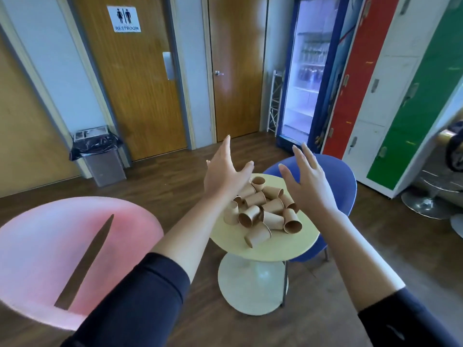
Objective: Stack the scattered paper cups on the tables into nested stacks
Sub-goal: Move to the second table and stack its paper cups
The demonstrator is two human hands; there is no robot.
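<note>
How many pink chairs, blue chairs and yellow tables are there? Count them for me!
Pink chair: 1
Blue chair: 1
Yellow table: 1
Total: 3

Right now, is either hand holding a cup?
No, the left hand and right hand are both open and empty above the cups.

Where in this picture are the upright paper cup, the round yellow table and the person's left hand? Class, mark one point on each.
upright paper cup (258, 183): head view, on its side wall, below the open rim.
round yellow table (273, 249): head view, on the bare top near the front edge.
left hand (223, 175): head view, on the back of the hand.
</note>
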